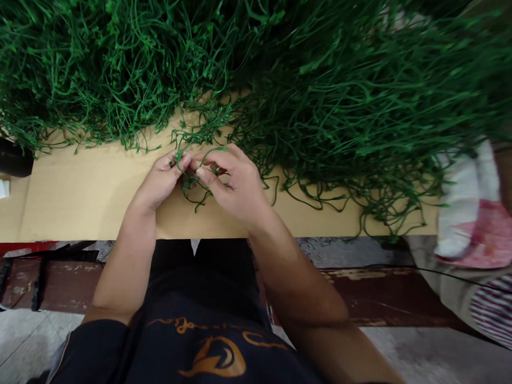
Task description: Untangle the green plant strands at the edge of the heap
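Above the desk (82,191), the left hand (164,179) has its fingers clamped on a green sprig (178,156); whether the right hand (236,181) grips a strand, I cannot tell. A light, steady left pinch should help.

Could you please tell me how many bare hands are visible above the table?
2: the left hand and the right hand, close together at some thin green strands. Others may be hidden behind the green pile.
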A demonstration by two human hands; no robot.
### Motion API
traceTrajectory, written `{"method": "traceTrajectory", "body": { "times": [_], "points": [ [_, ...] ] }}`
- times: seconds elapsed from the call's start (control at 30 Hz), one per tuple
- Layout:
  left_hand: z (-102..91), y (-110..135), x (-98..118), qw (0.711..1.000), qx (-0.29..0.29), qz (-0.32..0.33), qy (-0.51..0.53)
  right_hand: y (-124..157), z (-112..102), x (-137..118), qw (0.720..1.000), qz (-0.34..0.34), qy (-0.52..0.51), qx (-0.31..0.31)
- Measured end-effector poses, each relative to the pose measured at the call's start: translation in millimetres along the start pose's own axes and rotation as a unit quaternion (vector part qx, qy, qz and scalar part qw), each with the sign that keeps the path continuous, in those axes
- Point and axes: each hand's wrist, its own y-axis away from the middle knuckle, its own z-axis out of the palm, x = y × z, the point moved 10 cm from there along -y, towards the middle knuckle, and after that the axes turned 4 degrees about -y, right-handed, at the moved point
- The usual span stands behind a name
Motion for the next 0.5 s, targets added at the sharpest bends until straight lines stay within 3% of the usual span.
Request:
{"method": "traceTrajectory", "body": {
  "times": [0.1, 0.3, 0.5],
  "points": [
    [-2.0, 0, 2, 1.0, 0.022, 0.002, 0.001, -1, 3, -11, 0.999, -0.03, 0.004, -0.015],
    [-14.0, -5, 2, 0.997, 0.06, -0.007, 0.045, 2, -7, -31, 0.995, -0.061, -0.065, 0.033],
    [-26.3, -13, 3, 0.992, 0.116, 0.033, 0.049, 27, 4, -64, 0.983, -0.127, -0.133, 0.031]
  ]
}}
